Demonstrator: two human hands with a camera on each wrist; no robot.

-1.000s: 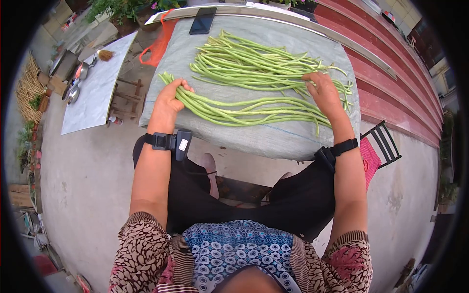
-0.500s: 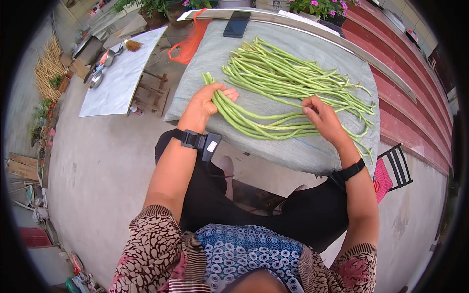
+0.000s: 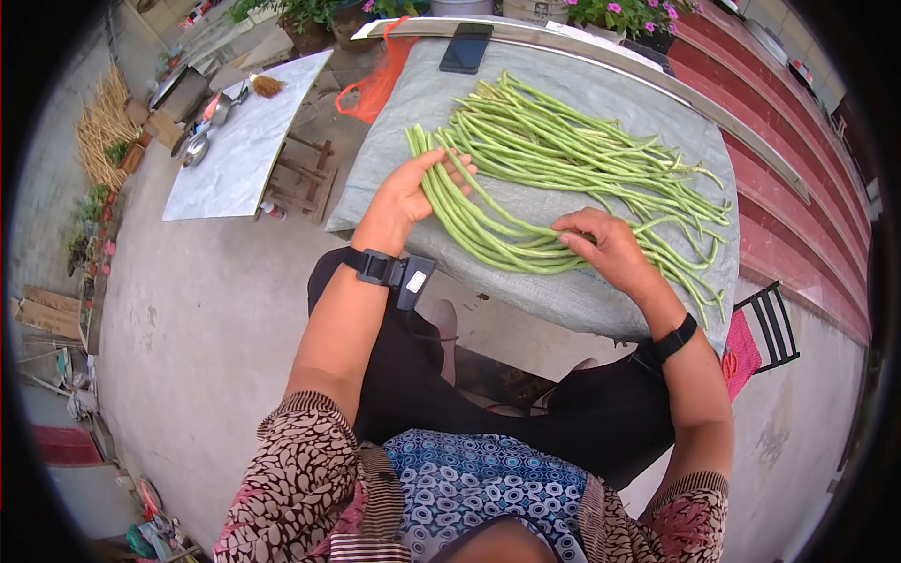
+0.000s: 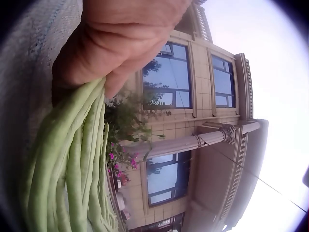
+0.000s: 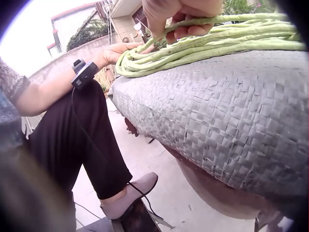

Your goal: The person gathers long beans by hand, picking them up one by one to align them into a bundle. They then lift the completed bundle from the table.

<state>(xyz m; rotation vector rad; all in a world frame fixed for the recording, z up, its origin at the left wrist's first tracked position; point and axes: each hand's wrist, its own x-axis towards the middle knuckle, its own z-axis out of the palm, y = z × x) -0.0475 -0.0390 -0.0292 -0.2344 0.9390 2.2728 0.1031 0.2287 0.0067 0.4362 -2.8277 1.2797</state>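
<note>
My left hand grips a bunch of long green beans near one end, thumb and fingers about them, their tips poking out beyond it. In the left wrist view, the beans hang from the grip in a thick bundle. Between thumb and fingers, my right hand pinches a long bean midway along the bunch; the right wrist view shows this bean lifted slightly above the others. Behind them lies a loose pile of long beans on the grey woven sheet.
A phone lies at the sheet's far edge, near an orange plastic bag. Flower pots stand beyond. To the left is a marble-topped table with a brush and metal pans. Red steps rise at the right, above a folding chair.
The right hand has come down from the pile and moved toward the left hand, drawing a bean over to the held bunch. The left hand keeps its grip. The head view has shifted.
</note>
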